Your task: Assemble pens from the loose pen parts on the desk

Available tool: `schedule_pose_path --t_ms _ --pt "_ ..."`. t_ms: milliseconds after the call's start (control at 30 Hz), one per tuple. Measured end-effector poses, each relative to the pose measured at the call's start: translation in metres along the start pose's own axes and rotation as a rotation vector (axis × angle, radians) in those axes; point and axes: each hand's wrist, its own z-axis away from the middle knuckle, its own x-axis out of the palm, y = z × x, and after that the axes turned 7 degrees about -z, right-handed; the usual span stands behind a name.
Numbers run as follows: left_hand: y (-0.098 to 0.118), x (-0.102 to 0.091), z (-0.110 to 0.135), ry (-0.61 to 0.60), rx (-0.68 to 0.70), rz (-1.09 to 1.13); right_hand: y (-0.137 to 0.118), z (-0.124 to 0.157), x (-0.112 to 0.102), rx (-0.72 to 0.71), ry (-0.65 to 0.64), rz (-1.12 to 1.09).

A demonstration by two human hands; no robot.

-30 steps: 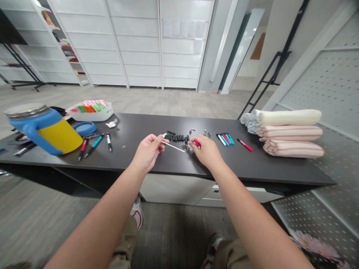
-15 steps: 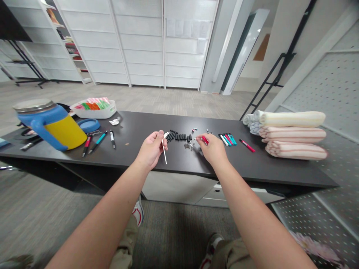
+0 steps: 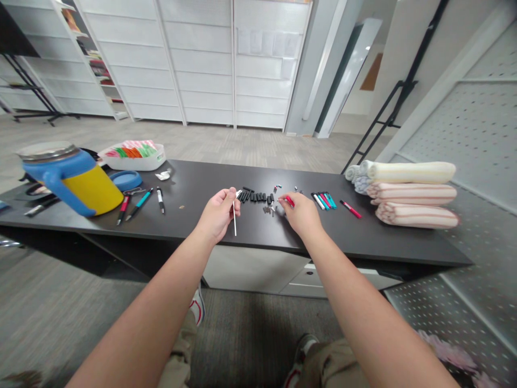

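Note:
My left hand (image 3: 218, 212) is closed around the top of a thin white pen refill (image 3: 235, 221) that hangs almost straight down over the black table (image 3: 194, 215). My right hand (image 3: 301, 213) pinches a red pen barrel (image 3: 289, 201) just above a scatter of small metal pen parts (image 3: 270, 209). A row of short black pen pieces (image 3: 256, 196) lies between and just beyond the two hands. Several coloured pen barrels (image 3: 323, 200) and one red pen (image 3: 349, 208) lie to the right of my right hand.
A blue and yellow jug (image 3: 72, 180) stands at the table's left, with a blue lid (image 3: 125, 180), three pens (image 3: 141, 200) and a white tray of coloured items (image 3: 133, 154) nearby. Rolled towels (image 3: 412, 194) are stacked at the right end. Shelving lines the far wall.
The white refill in my left hand has swung from pointing right towards my right hand to hanging nearly vertical. My right hand with the red barrel has lifted slightly off the small parts.

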Motion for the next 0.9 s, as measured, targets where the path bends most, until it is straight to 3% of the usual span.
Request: schedule_pose_path --t_ms 333,667,900 --pt "0.001 0.0 0.002 -0.001 0.001 -0.005 0.0 0.001 -0.004 0.058 0.051 -0.021" --pt "0.001 -0.001 0.001 -0.018 -0.018 -0.02 -0.005 0.008 0.002 0.053 0.001 0.264" --pt "0.0 -0.002 0.0 -0.022 -0.015 -0.014 -0.006 0.012 -0.009 0.086 0.067 0.166"
